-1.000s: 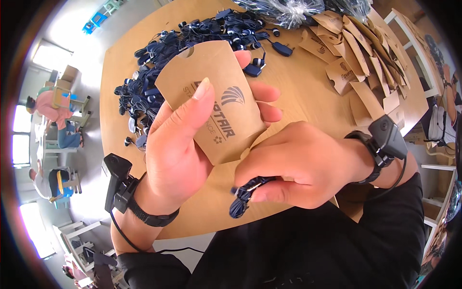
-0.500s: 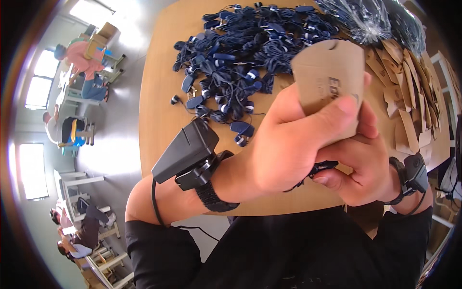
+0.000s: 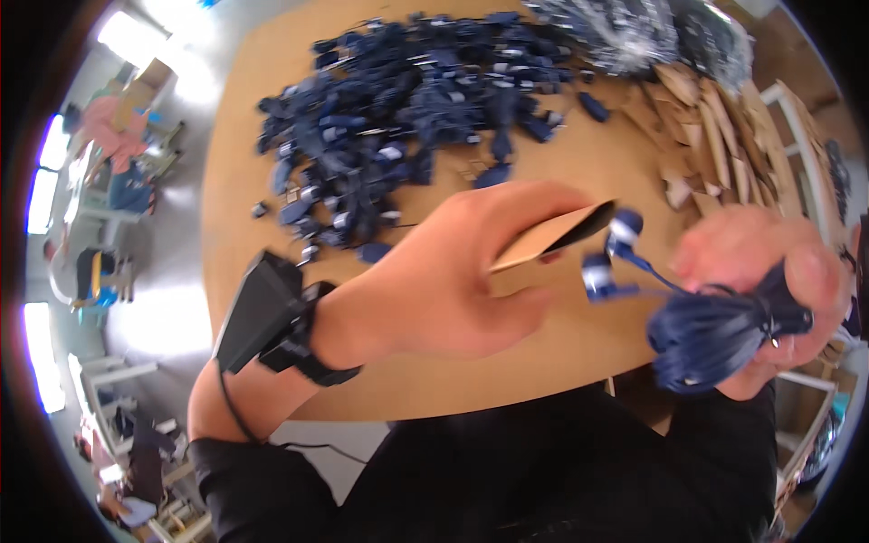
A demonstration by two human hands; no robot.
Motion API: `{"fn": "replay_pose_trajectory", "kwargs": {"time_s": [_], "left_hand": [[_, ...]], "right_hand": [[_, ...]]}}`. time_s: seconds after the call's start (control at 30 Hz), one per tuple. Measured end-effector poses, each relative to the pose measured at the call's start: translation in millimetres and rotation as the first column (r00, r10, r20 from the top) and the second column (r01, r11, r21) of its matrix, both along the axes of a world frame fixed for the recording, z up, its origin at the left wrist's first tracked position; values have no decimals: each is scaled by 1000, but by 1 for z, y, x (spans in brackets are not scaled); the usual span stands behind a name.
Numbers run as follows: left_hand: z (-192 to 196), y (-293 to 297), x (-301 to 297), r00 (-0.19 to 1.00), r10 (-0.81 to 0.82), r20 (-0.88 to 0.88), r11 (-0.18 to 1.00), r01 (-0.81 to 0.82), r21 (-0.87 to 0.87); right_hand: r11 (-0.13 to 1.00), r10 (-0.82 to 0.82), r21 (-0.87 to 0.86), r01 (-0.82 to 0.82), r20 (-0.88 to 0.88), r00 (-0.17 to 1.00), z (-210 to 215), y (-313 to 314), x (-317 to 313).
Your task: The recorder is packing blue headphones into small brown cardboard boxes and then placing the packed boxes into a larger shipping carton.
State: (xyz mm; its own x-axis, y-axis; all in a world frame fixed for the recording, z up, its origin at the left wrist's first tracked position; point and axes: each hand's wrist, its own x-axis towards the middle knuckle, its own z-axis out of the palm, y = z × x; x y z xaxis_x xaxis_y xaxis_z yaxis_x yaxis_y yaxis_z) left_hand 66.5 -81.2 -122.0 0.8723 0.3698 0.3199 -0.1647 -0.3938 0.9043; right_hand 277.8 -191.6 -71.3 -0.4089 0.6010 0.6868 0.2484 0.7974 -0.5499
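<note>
My left hand (image 3: 453, 276) grips a flat brown paper sleeve (image 3: 552, 237) edge-on, its open end facing right. My right hand (image 3: 769, 271) is closed on a coiled bundle of dark blue earphones (image 3: 715, 330). The two blue and white earbuds (image 3: 608, 258) stick out to the left, right at the sleeve's mouth. A black device (image 3: 258, 308) is strapped to my left wrist. Both hands hover above the near edge of a round wooden table (image 3: 579, 362).
A large heap of dark blue earphones (image 3: 407, 118) covers the far side of the table. Brown paper sleeves (image 3: 715, 136) lie stacked at the right, with clear plastic bags (image 3: 625, 32) behind them. Other people sit at desks far left (image 3: 113, 136).
The view has swung left. My hands have separated: the right pulled the earphone bundle out to the right, and the sleeve turned from face-on to edge-on with the earbuds at its opening.
</note>
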Motion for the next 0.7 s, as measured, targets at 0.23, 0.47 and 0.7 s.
{"fn": "replay_pose_trajectory", "kwargs": {"time_s": [0.23, 0.47, 0.7], "left_hand": [[-4, -5, 0, 991, 53, -124, 987, -33, 158], [3, -4, -3, 994, 53, -91, 997, -58, -55], [8, -4, -2, 990, 87, -115, 996, -87, 6]], "right_hand": [[999, -13, 29, 22, -270, 963, -11, 4, 6], [989, 129, -72, -129, -6, 992, 5, 13, -3], [995, 87, -60, -84, 37, 996, 3, 7, 0]]}}
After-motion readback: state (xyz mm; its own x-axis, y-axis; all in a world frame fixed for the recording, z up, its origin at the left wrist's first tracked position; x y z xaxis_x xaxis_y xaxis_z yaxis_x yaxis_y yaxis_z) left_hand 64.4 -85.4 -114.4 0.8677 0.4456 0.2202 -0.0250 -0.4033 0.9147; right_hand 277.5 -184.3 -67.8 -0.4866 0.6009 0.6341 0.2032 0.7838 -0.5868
